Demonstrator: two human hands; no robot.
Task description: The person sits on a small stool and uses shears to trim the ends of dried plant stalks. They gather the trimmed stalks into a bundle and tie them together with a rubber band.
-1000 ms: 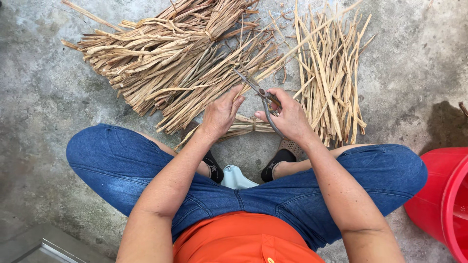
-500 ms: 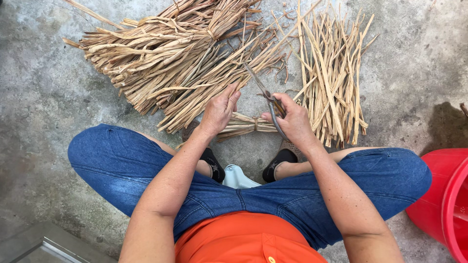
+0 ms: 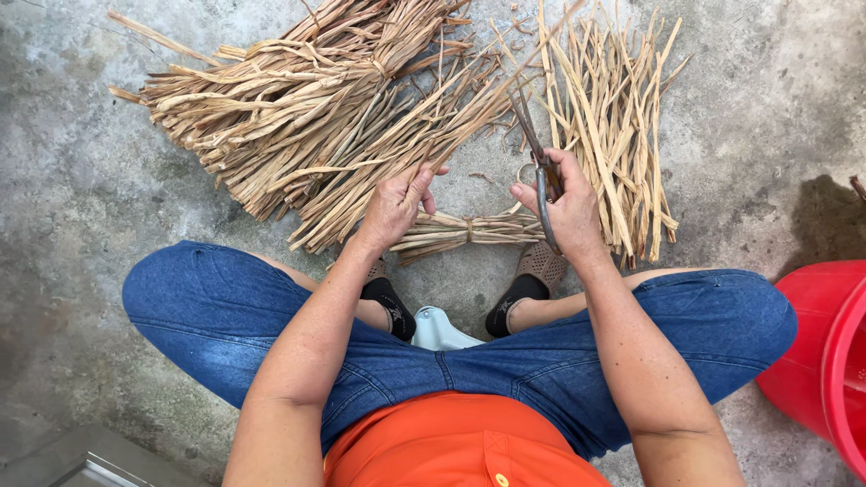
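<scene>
Sitting cross-legged on a grey concrete floor (image 3: pixel 81 180), a person is seen from above, with an orange shirt (image 3: pixel 460 442) nearest the camera and blue jeans (image 3: pixel 271 316) spread to both sides. Black socks (image 3: pixel 388 302) and perforated sandals (image 3: pixel 541 266) are seen between the knees, and a pale rounded object (image 3: pixel 437 329) of unclear kind is tucked just before the ankles. A red bucket (image 3: pixel 825 361) is cut off by the frame edge at the person's right.

A small tied bundle of dried stalks (image 3: pixel 469 230) lies across the floor just beyond the feet, between the two hands. The left hand (image 3: pixel 392 207) is closed around a long dried strip (image 3: pixel 469 126), pinched between thumb and fingers; the strip runs away from the hand up towards the far right. The right hand (image 3: pixel 564 212) is closed around the handles of a pair of scissors (image 3: pixel 538 162), whose dark blades point away from the body and meet the strip just beyond the hand.

Further out, a large heap of dried stalks (image 3: pixel 298 108) is spread on the left, tied in places, and a flatter row of cut stalks (image 3: pixel 613 135) is laid on the right.
</scene>
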